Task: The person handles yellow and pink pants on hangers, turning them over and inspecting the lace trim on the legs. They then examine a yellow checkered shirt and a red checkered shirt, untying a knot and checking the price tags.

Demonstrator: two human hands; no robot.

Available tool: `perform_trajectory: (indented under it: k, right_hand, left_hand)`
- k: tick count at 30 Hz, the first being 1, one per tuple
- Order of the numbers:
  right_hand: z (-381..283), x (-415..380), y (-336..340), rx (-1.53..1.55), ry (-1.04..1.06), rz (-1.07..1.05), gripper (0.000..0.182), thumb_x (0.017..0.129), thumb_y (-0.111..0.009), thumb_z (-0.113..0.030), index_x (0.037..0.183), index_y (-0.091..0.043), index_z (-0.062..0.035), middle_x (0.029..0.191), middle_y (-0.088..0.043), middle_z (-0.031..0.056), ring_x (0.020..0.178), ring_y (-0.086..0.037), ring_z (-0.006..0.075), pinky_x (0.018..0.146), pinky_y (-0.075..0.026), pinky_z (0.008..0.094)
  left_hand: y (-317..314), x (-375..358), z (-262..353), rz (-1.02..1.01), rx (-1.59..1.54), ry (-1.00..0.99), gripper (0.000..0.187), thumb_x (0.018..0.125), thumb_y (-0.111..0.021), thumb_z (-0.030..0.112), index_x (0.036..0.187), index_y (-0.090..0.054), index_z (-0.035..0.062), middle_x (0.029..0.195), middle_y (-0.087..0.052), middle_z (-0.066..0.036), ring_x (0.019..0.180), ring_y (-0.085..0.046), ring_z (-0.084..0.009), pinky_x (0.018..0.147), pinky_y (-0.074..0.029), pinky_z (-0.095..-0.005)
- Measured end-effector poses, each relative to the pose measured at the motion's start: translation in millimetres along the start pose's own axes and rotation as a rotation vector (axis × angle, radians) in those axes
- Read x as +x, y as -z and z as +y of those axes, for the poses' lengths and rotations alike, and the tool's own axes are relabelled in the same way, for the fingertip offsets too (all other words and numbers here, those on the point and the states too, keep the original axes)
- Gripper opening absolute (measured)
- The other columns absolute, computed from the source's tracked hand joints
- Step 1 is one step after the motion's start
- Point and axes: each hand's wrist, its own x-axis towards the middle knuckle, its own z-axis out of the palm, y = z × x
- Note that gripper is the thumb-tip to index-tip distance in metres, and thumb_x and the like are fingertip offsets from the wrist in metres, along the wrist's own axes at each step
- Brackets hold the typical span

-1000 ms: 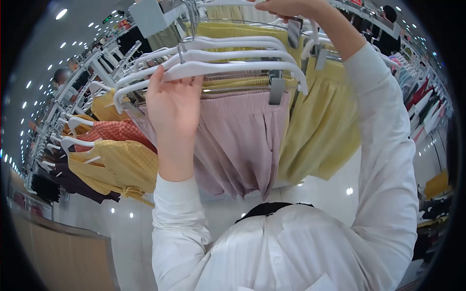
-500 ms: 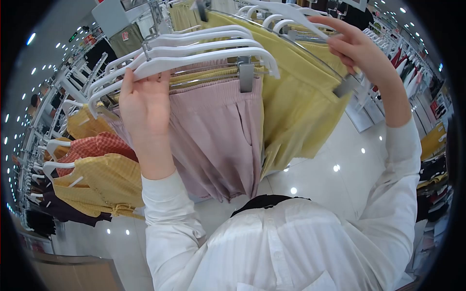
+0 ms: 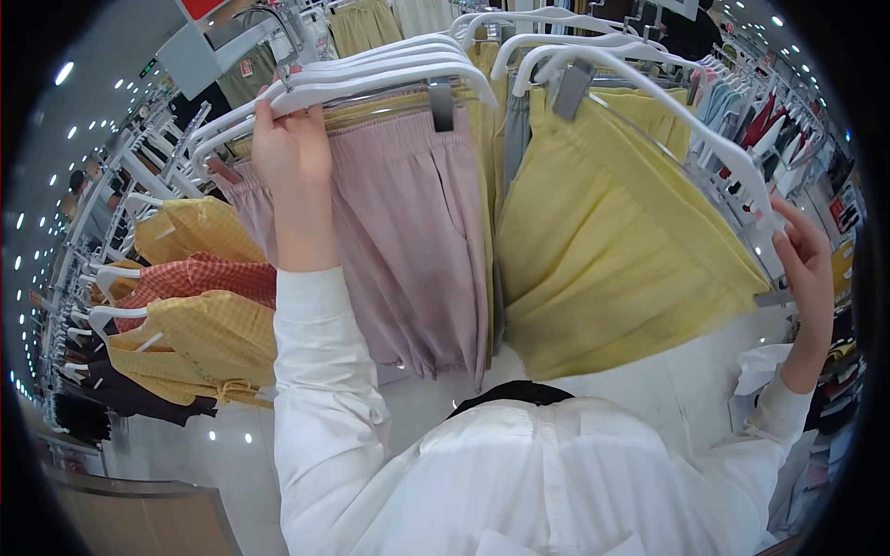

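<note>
From my remote seat I read the yellow garment's (image 3: pixel 616 250) waistband as its long axis, slanting from upper left down to lower right; its body falls toward the bottom left, flaring to the hem. It hangs over the floor (image 3: pixel 649 403), just right of the pink shorts (image 3: pixel 399 232). My right hand (image 3: pixel 807 255) pinches the low outer end of the tilted white hanger (image 3: pixel 691 116), while my left hand (image 3: pixel 292 153) is closed around the front white hanger (image 3: pixel 399 76), above the pink shorts.

Half a second ago my right hand was higher and closer in, with the yellow garment partly behind the pink shorts; now it is swung out rightward in fuller view. My left hand keeps its hold, and the hangers there sit closer together.

The yellow fabric looks soft and loosely creased, slightly blurred at the hem, with grey clips (image 3: pixel 571 90) gripping the waistband.
</note>
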Motion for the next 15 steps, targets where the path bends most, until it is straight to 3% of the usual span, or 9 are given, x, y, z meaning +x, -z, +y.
perform_trajectory:
  k: [3,6,7,8,11,15]
  right_hand:
    - [1.9,-7.0,0.1,0.092,-0.018,-0.108,0.031,0.08,-0.051,-0.002,0.111,-0.054,-0.0019,0.063,-0.036,-0.008,0.056,-0.028,0.0009,0.05,-0.02,0.0175]
    - [9.2,-11.9,-4.7,0.094,0.014,-0.086,0.031,0.079,-0.051,-0.001,0.11,-0.054,-0.0015,0.065,-0.037,-0.0076,0.057,-0.029,0.0012,0.05,-0.02,0.0174]
    - [7.2,-13.1,-1.6,0.084,-0.016,-0.134,0.031,0.078,-0.052,0.0,0.109,-0.055,-0.0006,0.072,-0.045,-0.0056,0.06,-0.033,0.0016,0.052,-0.024,0.0161]
    - [6.6,-13.3,-3.7,0.088,-0.008,-0.136,0.031,0.078,-0.052,0.0,0.109,-0.055,-0.0006,0.072,-0.045,-0.0056,0.06,-0.033,0.0016,0.052,-0.024,0.0161]
    - [-2.2,-11.5,-9.1,0.126,-0.018,-0.183,0.029,0.078,-0.051,0.001,0.107,-0.055,0.0023,0.094,-0.055,0.0,0.069,-0.042,0.0031,0.06,-0.032,0.0151]
    - [-10.5,-1.0,-21.2,0.191,0.065,-0.156,0.029,0.078,-0.051,0.001,0.107,-0.054,0.0027,0.094,-0.056,0.0015,0.074,-0.045,0.004,0.065,-0.035,0.0159]
  left_hand:
    - [8.5,16.0,-8.7,-0.018,0.087,-0.079,0.024,0.094,-0.025,0.019,0.11,-0.033,0.0022,0.117,-0.04,-0.018,0.109,-0.043,-0.0315,0.095,-0.036,-0.0476]
    - [17.2,36.4,-14.2,0.009,0.157,-0.127,0.022,0.094,-0.025,0.019,0.108,-0.033,0.0035,0.115,-0.042,-0.017,0.107,-0.045,-0.0309,0.094,-0.037,-0.0473]
    - [21.7,43.7,-15.4,0.003,0.149,-0.118,0.022,0.094,-0.026,0.019,0.107,-0.034,0.0034,0.113,-0.044,-0.016,0.104,-0.047,-0.0295,0.093,-0.038,-0.0466]
    - [27.3,51.4,-16.4,-0.002,0.141,-0.11,0.022,0.094,-0.026,0.019,0.107,-0.035,0.0034,0.111,-0.045,-0.015,0.101,-0.049,-0.0282,0.093,-0.039,-0.0459]
    - [39.6,71.7,-19.3,0.027,0.185,-0.096,0.022,0.093,-0.028,0.018,0.106,-0.037,0.0029,0.106,-0.048,-0.014,0.095,-0.051,-0.0249,0.091,-0.039,-0.0444]
    - [31.4,68.0,-17.5,0.118,0.188,-0.066,0.023,0.092,-0.029,0.017,0.105,-0.039,0.001,0.103,-0.049,-0.014,0.095,-0.05,-0.0235,0.091,-0.038,-0.0429]
